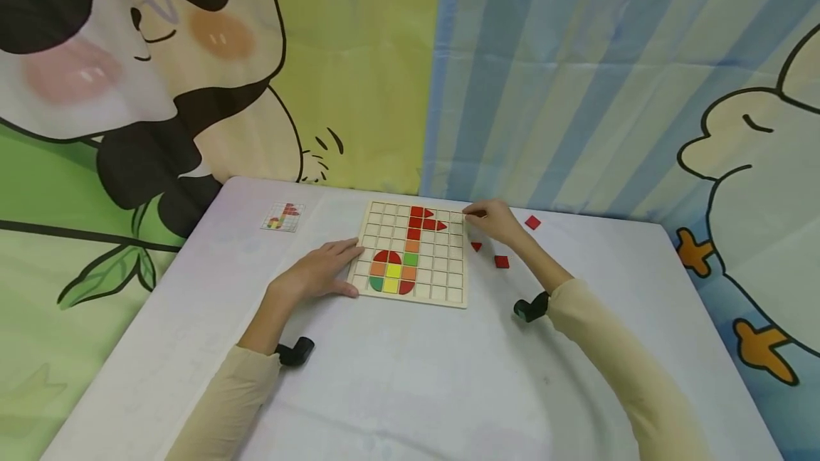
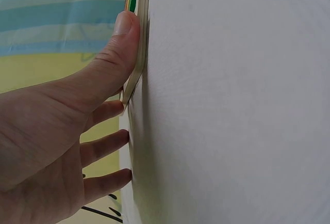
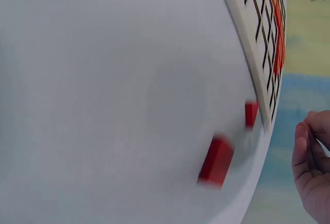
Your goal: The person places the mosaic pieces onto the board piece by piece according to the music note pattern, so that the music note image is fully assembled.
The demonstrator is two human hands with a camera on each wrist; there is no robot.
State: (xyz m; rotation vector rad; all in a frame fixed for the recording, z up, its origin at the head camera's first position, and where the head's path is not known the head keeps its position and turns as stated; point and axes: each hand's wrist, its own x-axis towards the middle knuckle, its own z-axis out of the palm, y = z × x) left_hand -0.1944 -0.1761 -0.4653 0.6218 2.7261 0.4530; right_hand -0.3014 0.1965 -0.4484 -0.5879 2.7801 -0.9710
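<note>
A pale wooden grid board (image 1: 442, 272) lies on the table with red, orange, green and yellow pieces set in its cells. My left hand (image 1: 323, 270) rests at the board's left edge. Its fingers are spread, and the thumb (image 2: 124, 38) touches the board's side in the left wrist view. Over the board's far right corner hovers my right hand (image 1: 495, 220), thumb and fingertips together; whether a small piece is between them is hidden. Nearby lie a red triangle (image 1: 476, 246), a red square (image 1: 502, 262) and another red square (image 1: 532, 222).
A small picture card (image 1: 283, 217) with a coloured grid pattern lies left of the board. The white-covered table (image 1: 410, 390) backs onto printed cloth curtains (image 1: 359, 91). Dark wrist-worn devices (image 1: 296, 352) show at both sleeves.
</note>
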